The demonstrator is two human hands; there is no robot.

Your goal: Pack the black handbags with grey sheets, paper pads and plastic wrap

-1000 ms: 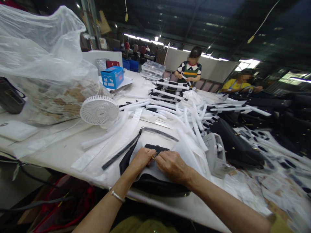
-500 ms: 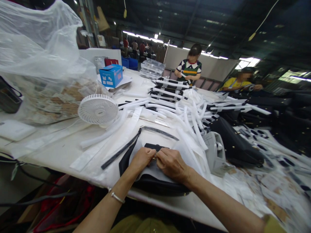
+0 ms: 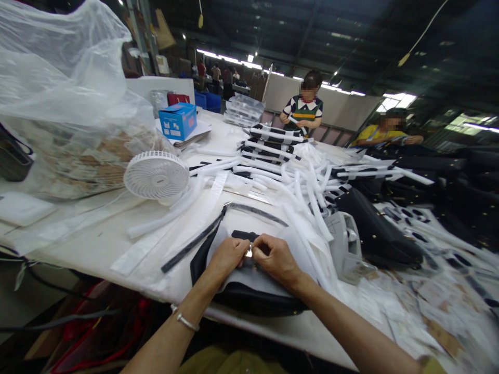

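A black handbag lies at the table's near edge, partly covered by white wrapping paper. My left hand and my right hand meet over it, both with fingers pinched on a small shiny metal clasp on the bag's black flap. A black strap runs off to the left from the bag.
A small white fan stands to the left, behind it a big clear plastic bag and a blue box. White foam-wrapped straps pile up mid-table. More black bags lie right. Two people work at the far side.
My right hand has lifted and curled its fingers, drawing the clasp up so that it now shows between both hands. The view shifted slightly.
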